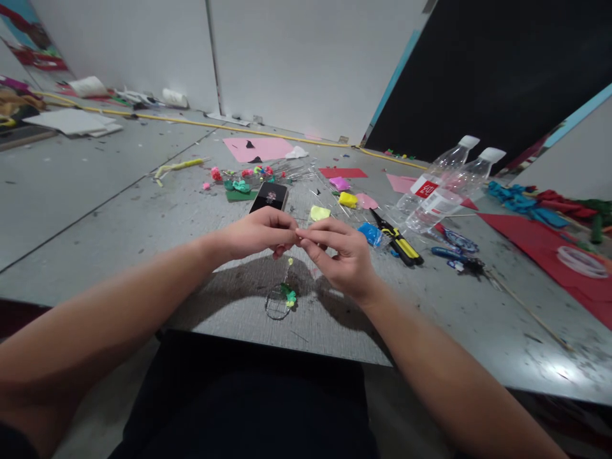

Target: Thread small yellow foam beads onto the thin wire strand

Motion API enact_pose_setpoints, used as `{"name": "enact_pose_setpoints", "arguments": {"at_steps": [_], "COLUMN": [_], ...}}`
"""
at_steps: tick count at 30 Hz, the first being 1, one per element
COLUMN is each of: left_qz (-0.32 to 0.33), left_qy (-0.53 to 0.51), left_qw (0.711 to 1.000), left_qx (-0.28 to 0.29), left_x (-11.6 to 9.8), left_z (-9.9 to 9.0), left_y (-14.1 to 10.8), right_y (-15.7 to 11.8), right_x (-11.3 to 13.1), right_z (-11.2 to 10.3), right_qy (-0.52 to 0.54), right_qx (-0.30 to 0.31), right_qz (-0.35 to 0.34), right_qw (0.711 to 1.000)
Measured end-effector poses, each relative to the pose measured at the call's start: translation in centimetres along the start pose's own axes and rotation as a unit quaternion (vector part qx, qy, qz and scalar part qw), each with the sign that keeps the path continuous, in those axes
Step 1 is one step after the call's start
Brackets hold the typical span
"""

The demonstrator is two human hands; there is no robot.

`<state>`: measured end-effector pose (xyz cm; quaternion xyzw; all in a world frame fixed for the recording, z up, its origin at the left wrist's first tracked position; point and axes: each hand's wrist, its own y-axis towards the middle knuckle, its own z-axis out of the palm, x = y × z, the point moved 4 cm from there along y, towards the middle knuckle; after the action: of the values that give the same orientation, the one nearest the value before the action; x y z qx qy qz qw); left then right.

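Observation:
My left hand (pixel 264 232) and my right hand (pixel 342 256) meet at their fingertips above the grey table. Both are closed in a pinch, and whatever they hold between them is too small and too covered to name. Just below on the table lies a small bent-wire piece (pixel 277 312) with a round loop. Green and pale yellow bits (pixel 289 296) sit on its wire. Behind my left hand is a phone (pixel 270 196) with a dark screen. A flat pale yellow lump (pixel 320 213) lies just beyond my right fingers.
Yellow-and-black pliers (pixel 400 242) and a blue packet (pixel 370 234) lie right of my right hand. Two clear bottles (pixel 433 204) stand tilted-looking farther right. Wires with coloured blobs (pixel 268 172), pink paper (pixel 262 150) and a yellow cable (pixel 191 122) lie toward the back.

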<state>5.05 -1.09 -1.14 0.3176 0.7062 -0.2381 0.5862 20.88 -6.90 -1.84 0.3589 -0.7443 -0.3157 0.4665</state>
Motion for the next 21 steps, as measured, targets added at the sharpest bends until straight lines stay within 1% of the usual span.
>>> {"name": "enact_pose_setpoints", "arguments": {"at_steps": [4, 7, 10, 12, 16, 21], "left_qz": [0.003, 0.002, 0.001, 0.004, 0.021, 0.026], "left_qy": [0.000, 0.019, 0.052, 0.084, 0.142, 0.164], "left_qw": [1.000, 1.000, 0.999, 0.996, 0.989, 0.985], "left_qx": [0.005, -0.002, -0.012, -0.022, -0.036, -0.041], "left_x": [-0.2, -0.6, -0.8, -0.9, -1.0, -0.9], "left_z": [0.2, 0.3, 0.2, 0.0, -0.3, -0.2], "left_y": [-0.1, -0.2, -0.3, -0.4, -0.5, -0.4], "right_y": [0.1, 0.2, 0.3, 0.3, 0.0, -0.6], "right_x": [0.2, 0.0, -0.4, -0.7, -1.3, -2.3], "right_z": [-0.1, -0.1, -0.1, 0.0, 0.3, 0.6], "right_qy": [-0.005, 0.024, 0.059, 0.076, 0.132, 0.209], "right_qx": [-0.008, -0.007, -0.005, -0.001, 0.004, 0.006], "right_qz": [0.011, 0.036, 0.074, 0.117, 0.218, 0.313], "right_qw": [1.000, 0.999, 0.995, 0.990, 0.967, 0.927]}}
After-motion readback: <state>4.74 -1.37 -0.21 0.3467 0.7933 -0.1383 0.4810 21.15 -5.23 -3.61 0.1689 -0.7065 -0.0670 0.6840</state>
